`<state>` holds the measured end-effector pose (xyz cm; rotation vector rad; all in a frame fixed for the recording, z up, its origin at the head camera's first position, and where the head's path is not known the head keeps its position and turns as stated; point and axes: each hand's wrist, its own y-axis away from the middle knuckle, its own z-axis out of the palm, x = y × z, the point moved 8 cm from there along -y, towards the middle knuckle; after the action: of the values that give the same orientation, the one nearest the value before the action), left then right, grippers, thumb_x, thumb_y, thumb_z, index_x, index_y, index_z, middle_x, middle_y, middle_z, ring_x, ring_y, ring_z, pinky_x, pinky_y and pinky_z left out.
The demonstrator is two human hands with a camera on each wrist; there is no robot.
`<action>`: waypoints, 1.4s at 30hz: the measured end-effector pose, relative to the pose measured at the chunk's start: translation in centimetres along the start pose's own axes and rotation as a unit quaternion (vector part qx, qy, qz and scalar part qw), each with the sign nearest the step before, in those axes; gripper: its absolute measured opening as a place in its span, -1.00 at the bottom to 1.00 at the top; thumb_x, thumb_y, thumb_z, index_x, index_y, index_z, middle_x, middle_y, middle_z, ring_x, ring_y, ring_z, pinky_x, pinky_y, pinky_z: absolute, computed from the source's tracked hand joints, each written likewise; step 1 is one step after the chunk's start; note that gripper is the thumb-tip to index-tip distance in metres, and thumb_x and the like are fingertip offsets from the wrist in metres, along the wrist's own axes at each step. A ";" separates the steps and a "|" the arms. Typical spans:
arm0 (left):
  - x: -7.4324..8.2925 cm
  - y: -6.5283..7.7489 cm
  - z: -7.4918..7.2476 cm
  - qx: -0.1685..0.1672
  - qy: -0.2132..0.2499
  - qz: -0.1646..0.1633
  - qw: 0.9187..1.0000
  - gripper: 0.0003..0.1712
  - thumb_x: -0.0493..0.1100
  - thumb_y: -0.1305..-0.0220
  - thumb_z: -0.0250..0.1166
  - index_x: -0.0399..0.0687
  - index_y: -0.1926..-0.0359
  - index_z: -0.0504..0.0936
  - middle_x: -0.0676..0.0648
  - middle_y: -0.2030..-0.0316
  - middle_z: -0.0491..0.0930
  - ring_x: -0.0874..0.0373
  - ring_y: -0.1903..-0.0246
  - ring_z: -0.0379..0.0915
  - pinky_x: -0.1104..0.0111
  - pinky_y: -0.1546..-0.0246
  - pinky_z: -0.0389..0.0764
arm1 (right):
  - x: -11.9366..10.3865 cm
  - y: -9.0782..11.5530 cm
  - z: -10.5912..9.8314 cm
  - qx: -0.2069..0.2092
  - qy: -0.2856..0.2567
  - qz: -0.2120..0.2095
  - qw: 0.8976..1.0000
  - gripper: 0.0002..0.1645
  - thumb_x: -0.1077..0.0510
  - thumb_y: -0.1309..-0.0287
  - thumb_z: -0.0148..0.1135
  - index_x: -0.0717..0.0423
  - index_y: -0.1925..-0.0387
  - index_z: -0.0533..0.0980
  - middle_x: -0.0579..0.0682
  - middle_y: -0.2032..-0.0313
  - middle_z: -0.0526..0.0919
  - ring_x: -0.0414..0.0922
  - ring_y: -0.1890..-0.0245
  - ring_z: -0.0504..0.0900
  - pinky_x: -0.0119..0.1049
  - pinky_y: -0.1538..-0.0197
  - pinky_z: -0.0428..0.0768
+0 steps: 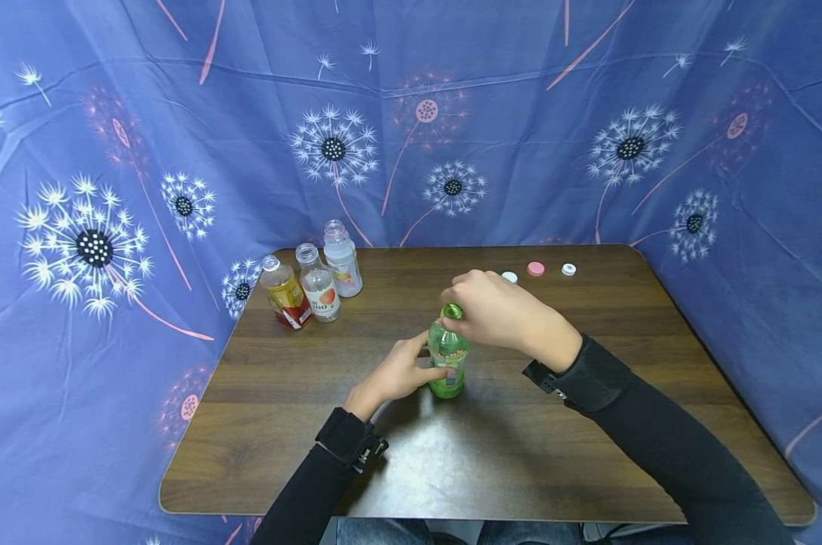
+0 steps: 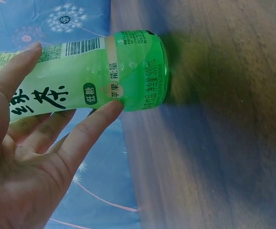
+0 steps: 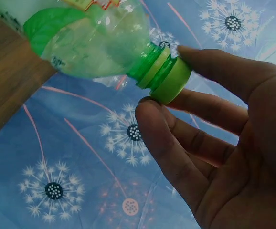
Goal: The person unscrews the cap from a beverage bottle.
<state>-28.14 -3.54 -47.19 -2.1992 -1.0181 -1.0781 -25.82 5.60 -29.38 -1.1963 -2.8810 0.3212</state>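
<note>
A green plastic tea bottle (image 1: 446,347) stands upright on the wooden table in front of the person. My left hand (image 1: 400,369) grips its body from the left, thumb across the front of the label and fingers behind. In the left wrist view, a fingertip (image 2: 111,109) lies against the lower part of the bottle. From above and to the right, my right hand (image 1: 493,310) reaches over the bottle's top. The right wrist view has its thumb and fingers pinching the green cap (image 3: 174,86). Some green neck shows between the cap and the ring below it.
At the table's back left stand three uncapped bottles: one with a red and yellow label (image 1: 287,297), one with a peach picture (image 1: 321,294), and a whitish one (image 1: 344,266). Behind the right hand lie a white cap (image 1: 509,277), a pink cap (image 1: 536,269) and another white cap (image 1: 569,269).
</note>
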 end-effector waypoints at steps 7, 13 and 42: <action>-0.1 0.0 0.1 -0.006 0.018 -0.005 1.000 -0.31 0.18 -0.25 0.42 0.26 -0.35 0.41 0.08 -0.17 0.65 -0.01 -0.23 0.56 0.03 -0.26 0.56 | -0.3 0.5 -0.1 -0.035 -0.018 -0.039 0.998 -0.51 0.05 -0.12 0.48 -0.12 -0.13 0.64 -0.09 -0.05 0.62 -0.16 0.07 0.65 -0.23 0.09 0.68; -0.2 0.2 0.1 -0.007 0.014 -0.004 1.000 -0.33 0.16 -0.27 0.40 0.29 -0.35 0.41 0.09 -0.19 0.63 -0.03 -0.25 0.54 0.01 -0.26 0.56 | -1.3 0.8 -0.1 -0.077 -0.043 -0.092 0.992 -0.55 0.42 -0.07 0.33 -0.16 0.13 0.74 -0.07 -0.16 0.62 -0.06 -0.19 0.59 -0.17 -0.05 0.66; -0.1 0.0 0.2 -0.001 -0.014 0.001 1.000 -0.30 0.15 -0.27 0.41 0.24 -0.37 0.40 0.08 -0.19 0.64 0.00 -0.22 0.57 0.07 -0.25 0.58 | -0.7 -0.3 0.7 -0.058 0.047 -0.016 0.997 -0.78 -0.06 -0.26 0.38 -0.01 0.27 0.70 -0.15 0.41 0.65 -0.19 0.46 0.64 -0.30 0.43 0.60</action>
<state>-28.08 -3.45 -47.35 -2.2220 -1.0275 -1.0495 -25.59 4.74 -29.98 -1.1453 -2.8695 0.0952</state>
